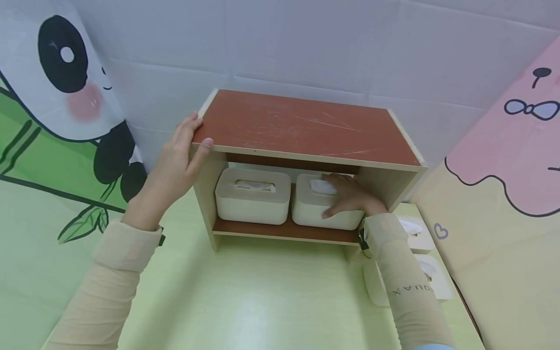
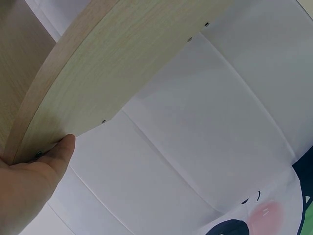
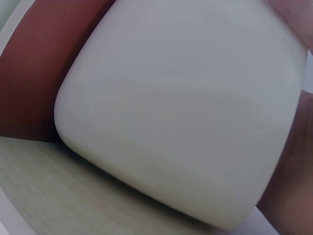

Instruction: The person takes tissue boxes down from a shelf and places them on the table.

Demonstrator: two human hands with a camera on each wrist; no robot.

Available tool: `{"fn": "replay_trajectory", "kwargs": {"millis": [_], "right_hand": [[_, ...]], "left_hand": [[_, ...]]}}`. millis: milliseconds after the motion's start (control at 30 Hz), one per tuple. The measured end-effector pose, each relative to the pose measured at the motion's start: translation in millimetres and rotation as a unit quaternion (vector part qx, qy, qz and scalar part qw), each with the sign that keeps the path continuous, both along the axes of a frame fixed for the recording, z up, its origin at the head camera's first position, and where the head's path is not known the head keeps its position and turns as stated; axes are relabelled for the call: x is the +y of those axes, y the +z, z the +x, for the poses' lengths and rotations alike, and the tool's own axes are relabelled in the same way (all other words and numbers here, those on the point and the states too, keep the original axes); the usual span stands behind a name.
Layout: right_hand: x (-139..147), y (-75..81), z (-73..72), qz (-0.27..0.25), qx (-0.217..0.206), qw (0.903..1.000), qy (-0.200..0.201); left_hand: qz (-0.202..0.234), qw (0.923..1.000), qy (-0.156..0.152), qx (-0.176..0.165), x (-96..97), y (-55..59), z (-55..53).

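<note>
A small two-tier shelf [image 1: 302,126] has a scratched red-brown top and pale wood side panels. My left hand [image 1: 172,158] grips its upper left corner, with the thumb over the front edge. The left wrist view shows that hand [image 2: 36,188] against the pale side panel [image 2: 93,68]. Inside stand two cream tissue boxes side by side. My right hand [image 1: 350,194] holds the right tissue box [image 1: 306,204], thumb on its front and fingers over its top. The box's smooth wall [image 3: 181,107] fills the right wrist view. The left tissue box [image 1: 251,206] stands near the left panel.
Two more cream tissue boxes, a far one [image 1: 420,238] and a near one [image 1: 439,279], stand right of the shelf, partly behind my right forearm. The shelf stands on a pale green-yellow table [image 1: 253,296]. White sheeting [image 1: 302,53] hangs behind, with cartoon-printed panels at both sides.
</note>
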State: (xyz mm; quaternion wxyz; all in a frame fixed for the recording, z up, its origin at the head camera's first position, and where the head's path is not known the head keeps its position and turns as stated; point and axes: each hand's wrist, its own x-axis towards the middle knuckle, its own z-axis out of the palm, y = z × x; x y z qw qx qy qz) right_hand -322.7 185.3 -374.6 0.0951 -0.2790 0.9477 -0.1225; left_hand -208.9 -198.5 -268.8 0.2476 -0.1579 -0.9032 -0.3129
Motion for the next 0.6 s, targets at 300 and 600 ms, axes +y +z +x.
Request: {"fn": "replay_trajectory", "kwargs": {"millis": [300, 600], "right_hand": [[0.5, -1.2, -1.7, 0.006, 0.011, 0.9999, 0.003], [0.1, -0.1, -2.2, 0.015, 0.026, 0.9994, 0.016]], "left_hand": [[0.001, 1.0, -0.001, 0.004, 0.1, -1.1, -0.2], [-0.002, 1.0, 0.0, 0.002, 0.5, -0.2, -0.1]]}}
